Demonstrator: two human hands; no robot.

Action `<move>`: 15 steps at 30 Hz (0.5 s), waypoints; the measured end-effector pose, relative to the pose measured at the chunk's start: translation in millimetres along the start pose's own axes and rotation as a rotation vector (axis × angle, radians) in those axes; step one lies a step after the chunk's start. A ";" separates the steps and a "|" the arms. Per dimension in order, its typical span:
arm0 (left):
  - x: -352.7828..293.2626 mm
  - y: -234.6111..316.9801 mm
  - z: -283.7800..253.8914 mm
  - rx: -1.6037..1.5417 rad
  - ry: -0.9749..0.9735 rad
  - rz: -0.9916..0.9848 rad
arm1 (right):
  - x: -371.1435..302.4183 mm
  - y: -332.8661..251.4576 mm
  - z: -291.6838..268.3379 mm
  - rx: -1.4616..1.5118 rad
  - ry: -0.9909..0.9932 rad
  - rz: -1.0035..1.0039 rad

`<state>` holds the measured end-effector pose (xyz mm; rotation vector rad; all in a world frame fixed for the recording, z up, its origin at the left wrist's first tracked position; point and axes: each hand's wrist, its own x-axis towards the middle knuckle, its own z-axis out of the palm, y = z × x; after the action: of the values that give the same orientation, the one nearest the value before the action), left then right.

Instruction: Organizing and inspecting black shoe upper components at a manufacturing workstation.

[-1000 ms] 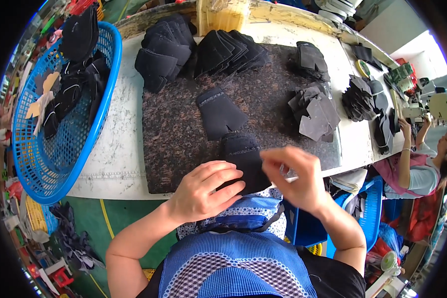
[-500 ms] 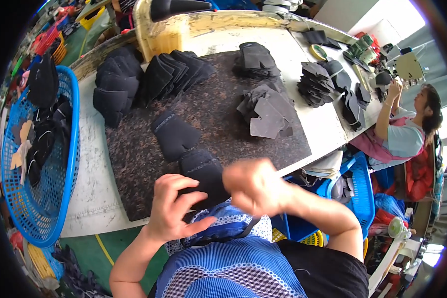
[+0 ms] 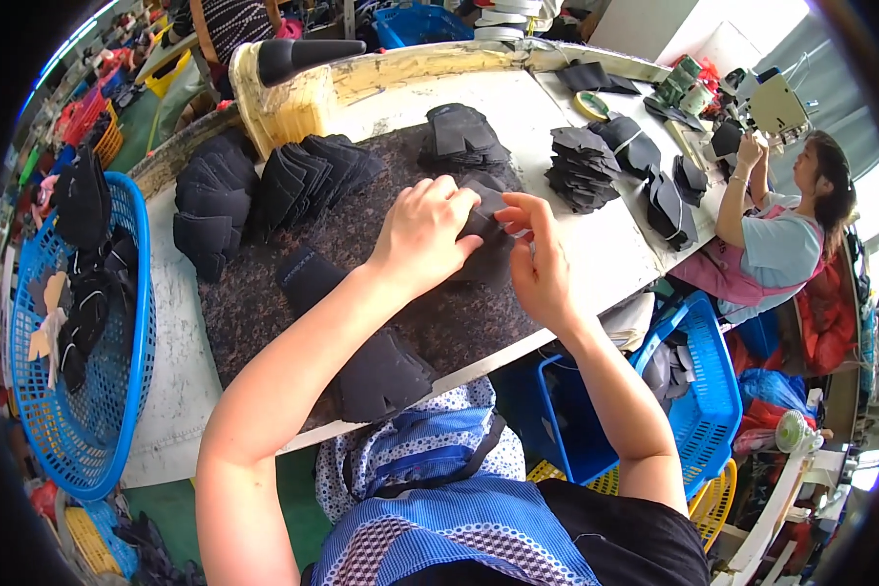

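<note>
My left hand point(image 3: 422, 232) is closed on a dark grey cut piece point(image 3: 481, 200) above the stack at the right of the dark stone slab point(image 3: 249, 332). My right hand point(image 3: 540, 256) is beside that piece, fingers curved and apart, index fingertip at its edge. Below my hands the grey stack is partly hidden. Under my left forearm lies a black fabric piece point(image 3: 308, 278), partly covered. Nearer me, another black piece point(image 3: 386, 376) with a notched edge rests at the slab's front edge.
Black stacks point(image 3: 210, 200), fanned pieces point(image 3: 317, 176) and another pile point(image 3: 462, 137) stand on the slab. More bundles point(image 3: 583, 168) lie on the white table. A blue basket point(image 3: 139, 322) is at left, a blue crate point(image 3: 708, 391) at right. A co-worker point(image 3: 776, 215) sits at right.
Both hands have moved from the near black piece up to the grey stack, and my left hand has taken a grey piece. The near black piece now lies released at the slab's front edge.
</note>
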<state>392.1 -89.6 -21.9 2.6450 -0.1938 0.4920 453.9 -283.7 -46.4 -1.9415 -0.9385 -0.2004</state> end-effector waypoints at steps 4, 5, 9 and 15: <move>-13.5 12.8 -19.5 0.078 0.028 0.123 | -1.1 -10.7 -4.9 0.030 0.000 0.021; -22.8 17.6 -25.5 0.057 0.090 0.173 | -2.2 -10.3 -5.6 -0.012 -0.001 -0.002; -96.1 39.0 -81.2 -0.570 0.179 -0.211 | -11.3 -11.6 -13.7 0.047 0.112 -0.059; -216.4 86.5 -70.3 -1.321 0.285 -0.588 | -73.8 -102.6 -18.4 0.669 -0.815 0.307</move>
<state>151.4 -123.4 -8.9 1.2270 0.2704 0.3328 336.9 -310.2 -2.7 -1.4752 -1.0057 1.0257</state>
